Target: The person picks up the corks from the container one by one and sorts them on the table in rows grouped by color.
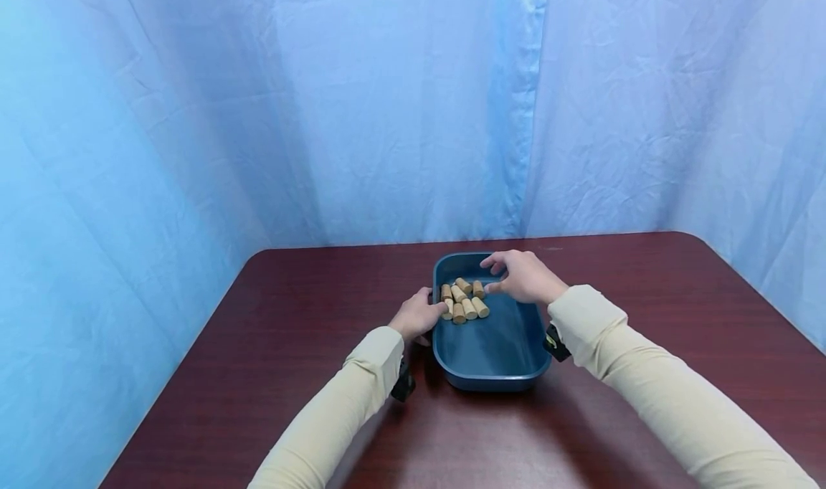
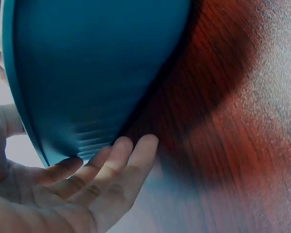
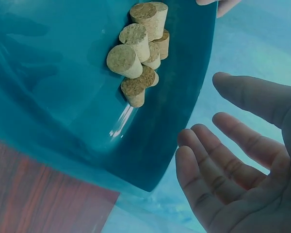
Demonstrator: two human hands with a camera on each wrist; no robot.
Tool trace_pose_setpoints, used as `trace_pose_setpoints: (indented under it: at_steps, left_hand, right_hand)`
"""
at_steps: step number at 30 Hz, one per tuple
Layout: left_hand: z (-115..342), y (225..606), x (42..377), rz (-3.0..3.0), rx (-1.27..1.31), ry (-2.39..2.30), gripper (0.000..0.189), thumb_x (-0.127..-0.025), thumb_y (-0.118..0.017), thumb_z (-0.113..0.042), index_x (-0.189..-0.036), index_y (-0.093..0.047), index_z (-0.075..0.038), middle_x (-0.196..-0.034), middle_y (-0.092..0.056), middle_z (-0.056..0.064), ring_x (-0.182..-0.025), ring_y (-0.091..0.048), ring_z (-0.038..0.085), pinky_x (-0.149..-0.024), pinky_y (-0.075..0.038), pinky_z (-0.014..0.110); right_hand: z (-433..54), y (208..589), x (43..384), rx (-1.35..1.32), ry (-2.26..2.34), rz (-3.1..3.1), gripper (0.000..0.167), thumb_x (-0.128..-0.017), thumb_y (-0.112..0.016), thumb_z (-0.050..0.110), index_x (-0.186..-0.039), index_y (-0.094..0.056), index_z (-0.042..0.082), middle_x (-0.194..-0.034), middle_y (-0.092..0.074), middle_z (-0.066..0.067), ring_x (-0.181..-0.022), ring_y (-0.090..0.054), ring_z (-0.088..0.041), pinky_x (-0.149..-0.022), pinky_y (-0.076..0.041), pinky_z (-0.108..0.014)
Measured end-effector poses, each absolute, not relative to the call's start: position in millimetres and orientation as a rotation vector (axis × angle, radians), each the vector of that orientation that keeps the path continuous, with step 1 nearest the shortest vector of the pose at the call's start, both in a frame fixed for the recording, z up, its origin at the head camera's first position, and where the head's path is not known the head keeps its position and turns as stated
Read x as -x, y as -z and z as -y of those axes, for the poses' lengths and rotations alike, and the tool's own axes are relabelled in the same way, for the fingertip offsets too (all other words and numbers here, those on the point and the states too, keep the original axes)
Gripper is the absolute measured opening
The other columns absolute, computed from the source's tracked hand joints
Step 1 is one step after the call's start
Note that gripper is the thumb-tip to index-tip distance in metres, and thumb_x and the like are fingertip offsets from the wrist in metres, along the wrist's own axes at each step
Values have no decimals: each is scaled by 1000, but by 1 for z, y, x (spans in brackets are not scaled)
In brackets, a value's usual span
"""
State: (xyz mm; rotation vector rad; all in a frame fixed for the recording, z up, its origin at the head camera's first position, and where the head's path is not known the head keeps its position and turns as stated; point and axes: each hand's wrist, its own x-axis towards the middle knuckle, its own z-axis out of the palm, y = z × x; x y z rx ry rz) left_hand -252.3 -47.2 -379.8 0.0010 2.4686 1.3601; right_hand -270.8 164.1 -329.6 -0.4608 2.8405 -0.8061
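Observation:
A deep blue rectangular tray (image 1: 490, 353) with rounded corners stands on the table. Several tapered cork stoppers (image 1: 459, 313), some darker than others, lie clustered against its left side. My left hand (image 1: 416, 315) holds that side wall, thumb over the rim and fingers along the outside, as the left wrist view shows of the fingers (image 2: 119, 167). Above the tray's far half hovers my right hand (image 1: 525, 275), its fingers loosely spread with nothing between them. In the right wrist view, a gap separates this hand (image 3: 237, 174) from the corks (image 3: 125, 61).
The dark red wood-grain table (image 1: 310, 317) extends around the tray on all sides. Pale blue curtains (image 1: 400, 116) hang behind the table's far edge and along its sides. Black wrist cameras sit at both cuffs, the right one (image 1: 556, 343) close to the tray's right rim.

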Motion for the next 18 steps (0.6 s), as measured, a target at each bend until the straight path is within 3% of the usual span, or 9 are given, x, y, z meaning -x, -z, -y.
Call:
trace_pose_setpoints:
  at_steps: [18]
  left_hand:
    - [49,380,251,-2394,-63,-1364,52,-106,-48,-16,-154,-34,1,-139,-52,26,-104,-68,38,-73,-61,49]
  right_hand:
    - [-158,338,274,448,791,-2769,46,-97,-70,15,-138,-60,-1,-128,-61,-27,-118,-57,-41,-94,-52,-53]
